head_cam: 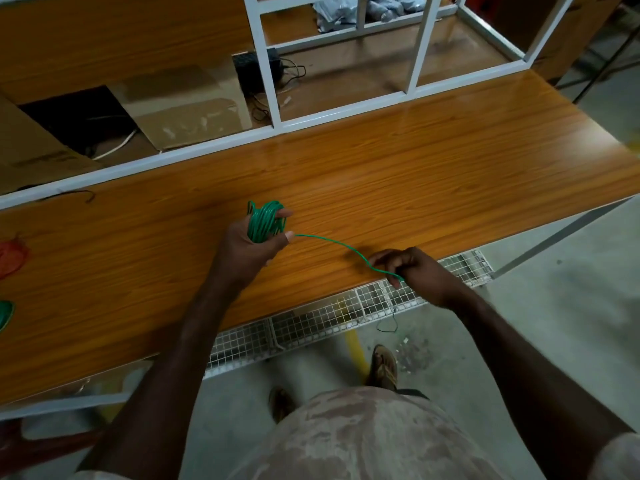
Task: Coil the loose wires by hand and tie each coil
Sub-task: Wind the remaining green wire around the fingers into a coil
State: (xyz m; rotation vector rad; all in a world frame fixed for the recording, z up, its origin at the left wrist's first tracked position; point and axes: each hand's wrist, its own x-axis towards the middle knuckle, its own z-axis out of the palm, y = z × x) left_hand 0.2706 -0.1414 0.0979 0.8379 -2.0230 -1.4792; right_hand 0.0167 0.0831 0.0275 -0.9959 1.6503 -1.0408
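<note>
Left hand: raised over the table, fingers and thumb curled round the coil, holding it upright.
Coil: green wire wound in many loops, sitting in the left hand above the table's middle, not touching the wood.
Free end: one green strand leaves the coil by the left thumb and runs in a slack curve to the right hand.
Right hand: near the table's front edge, fingers curled, pinching the strand between thumb and fingertips.
Table: glossy wood-grain top, white metal frame along its far side.
Left edge: an orange bundle and a second green bundle, both lying on the table, cut off by the picture's border.
Under the front edge: wire-mesh tray, with a thin dark wire hanging from it.
Behind the frame: cardboard box, black device with cables.
</note>
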